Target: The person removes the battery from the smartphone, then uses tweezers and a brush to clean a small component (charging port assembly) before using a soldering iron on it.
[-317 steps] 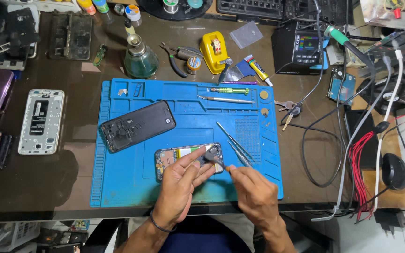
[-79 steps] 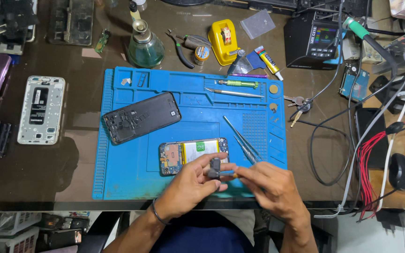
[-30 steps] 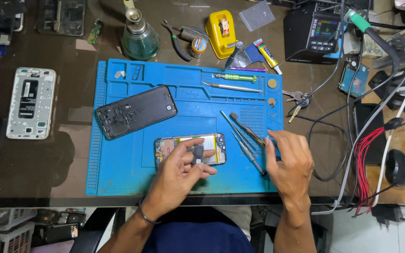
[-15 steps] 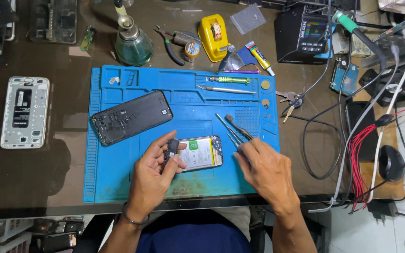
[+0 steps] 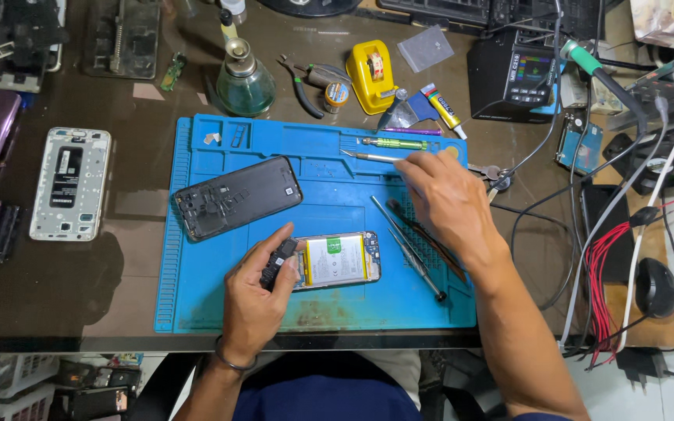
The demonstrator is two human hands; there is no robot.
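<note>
Closest in, the left hand point(image 5: 255, 300) is pinching a small black part point(image 5: 278, 261) right at the end of the opened phone point(image 5: 335, 260), which lies battery-up on the blue mat point(image 5: 196, 304), so this looks like mid-teardown. Further up, the right hand point(image 5: 446, 199) is empty with fingers loosely spread, reaching over the tweezers point(image 5: 419, 242) toward the metal tool point(image 5: 370, 157) near the mat's top edge. I'd guess the next bit needs a clean pickup of that tool while the phone stays pinned.

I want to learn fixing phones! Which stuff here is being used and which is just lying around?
Being used:
left hand on small black part
open phone
right hand at silver tool
blue mat

Lying around:
back cover
white frame
glass bottle
yellow tape holder
glue tube
</note>
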